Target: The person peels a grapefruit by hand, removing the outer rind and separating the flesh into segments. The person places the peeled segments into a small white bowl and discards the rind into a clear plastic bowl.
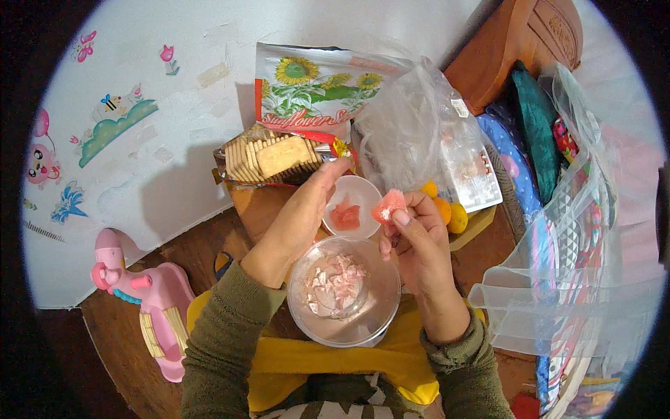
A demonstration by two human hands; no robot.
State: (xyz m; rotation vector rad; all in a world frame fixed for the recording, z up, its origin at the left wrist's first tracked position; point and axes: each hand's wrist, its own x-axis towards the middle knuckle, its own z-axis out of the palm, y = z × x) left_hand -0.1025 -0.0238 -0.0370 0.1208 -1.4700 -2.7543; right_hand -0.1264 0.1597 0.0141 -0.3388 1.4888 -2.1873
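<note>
Between the thumb and fingers of my right hand [419, 235] is a peeled piece of pink citrus pulp [388, 207] with some white pith on it. It is held just right of a small clear plastic bowl [374, 191], in which pink citrus pulp pieces [344, 214] lie. My left hand [301, 217] is seen edge-on at that bowl's left side, fingers stretched out, with nothing visible in it. Nearer my body, a larger clear plastic tub [390, 309] contains pale pink membrane scraps [337, 283].
Behind the bowls are an opened pack of rectangular crackers [282, 157], a sunflower seed bag [314, 89] and a clear plastic bag [398, 131]. Small orange citrus fruits [450, 214] lie at right. A pink ride-on toy [157, 293] stands left, a sheer net curtain [570, 309] hangs right.
</note>
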